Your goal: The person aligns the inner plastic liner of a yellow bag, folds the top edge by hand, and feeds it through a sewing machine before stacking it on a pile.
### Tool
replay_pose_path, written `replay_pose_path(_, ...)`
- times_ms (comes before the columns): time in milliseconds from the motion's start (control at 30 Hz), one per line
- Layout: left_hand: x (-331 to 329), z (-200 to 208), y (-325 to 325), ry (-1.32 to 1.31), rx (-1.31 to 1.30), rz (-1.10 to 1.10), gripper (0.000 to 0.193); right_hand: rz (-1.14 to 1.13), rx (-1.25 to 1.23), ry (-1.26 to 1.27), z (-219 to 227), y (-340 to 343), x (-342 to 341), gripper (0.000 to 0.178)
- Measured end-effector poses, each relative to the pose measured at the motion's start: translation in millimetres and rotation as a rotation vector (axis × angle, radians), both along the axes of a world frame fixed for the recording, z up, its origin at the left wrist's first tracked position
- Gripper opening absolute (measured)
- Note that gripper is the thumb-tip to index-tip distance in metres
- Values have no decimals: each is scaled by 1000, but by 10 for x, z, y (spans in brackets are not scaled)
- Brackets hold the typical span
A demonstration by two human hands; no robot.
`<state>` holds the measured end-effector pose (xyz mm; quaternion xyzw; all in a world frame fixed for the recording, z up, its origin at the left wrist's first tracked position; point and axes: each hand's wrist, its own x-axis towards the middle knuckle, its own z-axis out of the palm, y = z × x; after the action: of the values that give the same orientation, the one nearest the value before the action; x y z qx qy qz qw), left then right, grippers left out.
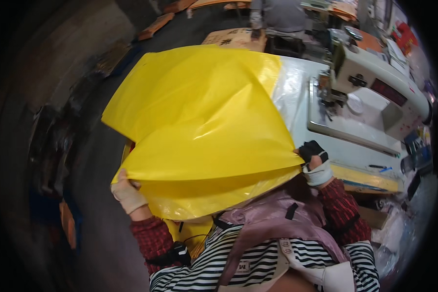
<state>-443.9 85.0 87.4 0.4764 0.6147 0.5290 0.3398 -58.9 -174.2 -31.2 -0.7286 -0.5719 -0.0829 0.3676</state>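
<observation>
A large glossy yellow plastic sheet (199,112) spreads over the work table, creased across its middle. Its near edge is lifted and stretched between my hands, and more yellow sheeting (194,197) shows beneath it, hanging toward my lap. My left hand (129,192), in a pale fingerless glove, pinches the near left corner. At the near right corner my right hand (317,163), in a black and white fingerless glove, grips the same edge with its fingers curled. What lies under the sheet is mostly hidden.
To the right stands a white sewing machine (379,87) on the pale tabletop (343,143). A pen (377,166) lies near its front edge. Clear plastic (399,228) is bunched at lower right. Beyond the table a person in grey (282,17) sits near a brown package (236,38).
</observation>
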Motion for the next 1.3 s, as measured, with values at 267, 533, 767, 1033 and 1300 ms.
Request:
replay_pose_path(267,2531,992,612,845,1479,-16,28,164,-717,264,-351,-320,-289,35)
replay_pose_path(533,4715,58,-195,409,309,-1145,57,427,-527,987,-843,-1179,-202,78)
replay_pose_path(767,5068,-359,300,566,156,-1022,49,-64,-776,529,-84,-585,-178,46)
replay_pose_path(1033,5412,-1382,-192,1487,959,-1239,27,-57,575,1785,-1131,-1292,-644,37)
replay_pose_path(1300,5388,-2048,-285,1212,414,-1334,40,-213,-306,997,-417,-1579,-651,49)
